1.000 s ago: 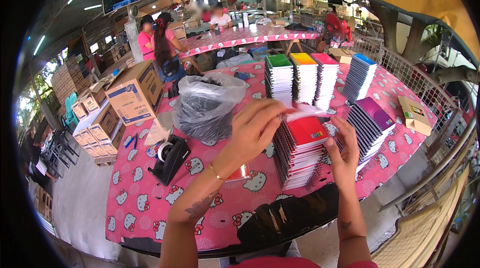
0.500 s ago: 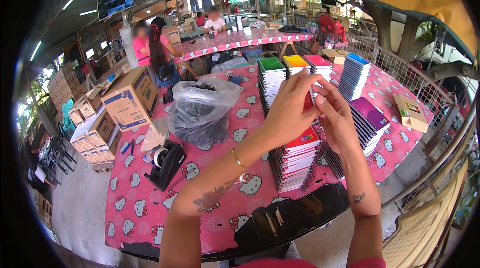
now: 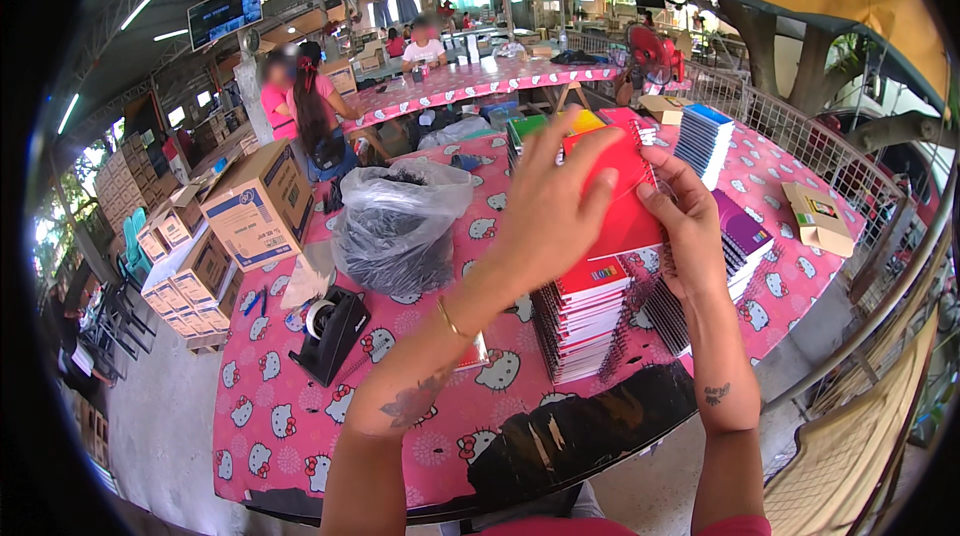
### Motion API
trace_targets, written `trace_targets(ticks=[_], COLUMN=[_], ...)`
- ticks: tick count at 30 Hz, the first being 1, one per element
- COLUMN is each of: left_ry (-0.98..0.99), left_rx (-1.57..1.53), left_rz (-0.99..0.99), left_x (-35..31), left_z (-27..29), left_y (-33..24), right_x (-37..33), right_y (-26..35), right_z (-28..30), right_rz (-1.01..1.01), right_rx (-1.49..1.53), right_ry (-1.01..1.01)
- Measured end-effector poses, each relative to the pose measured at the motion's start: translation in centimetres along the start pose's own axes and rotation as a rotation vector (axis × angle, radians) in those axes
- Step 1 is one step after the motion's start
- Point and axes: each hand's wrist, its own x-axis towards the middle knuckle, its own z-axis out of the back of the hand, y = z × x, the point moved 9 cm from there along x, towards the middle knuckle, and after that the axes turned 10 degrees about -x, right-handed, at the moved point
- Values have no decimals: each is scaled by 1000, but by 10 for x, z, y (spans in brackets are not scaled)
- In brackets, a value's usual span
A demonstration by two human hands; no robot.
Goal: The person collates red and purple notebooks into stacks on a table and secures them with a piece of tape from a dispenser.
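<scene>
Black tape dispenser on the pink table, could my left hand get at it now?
Probably yes. The black tape dispenser stands left of your left forearm, with pink patterned tablecloth between; the translucent plastic bag sits beyond it. Your left hand looks open, and your right hand holds the red spiral notebook.

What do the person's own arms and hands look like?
The left hand and right hand wear no gloves. A thin gold bracelet circles the left wrist. The left forearm has a dark, leafy-looking tattoo; the right forearm has a smaller dark one. Pink fabric, likely a sleeve, shows by the right upper arm.
</scene>
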Motion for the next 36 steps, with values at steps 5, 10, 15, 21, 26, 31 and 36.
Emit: trace_targets(ticks=[5, 10, 15, 21, 26, 31, 36], left_ry=[209, 335, -210, -88, 206, 639, 940], left_rx=[-280, -155, -473, -564, -298, 51, 48], left_rz=[200, 185, 492, 351, 636, 652, 521], left_x=[-24, -58, -119, -155, -223, -364, -383], left_z=[-24, -52, -22, -52, -21, -3, -14], left_y=[80, 96, 88, 51, 150, 193, 67], right_x=[-4, -17, -27, -33, -32, -89, -205], right_y=[-25, -61, -75, -77, -66, 13, 61], right_z=[-26, -44, -63, -68, -17, -4, -109], right_rz=[-134, -315, -441, -571, -302, 165, 431], right_rx=[-40, 2, 337, 430, 205, 160, -1], right_ry=[220, 421, 463, 438, 149, 81, 744])
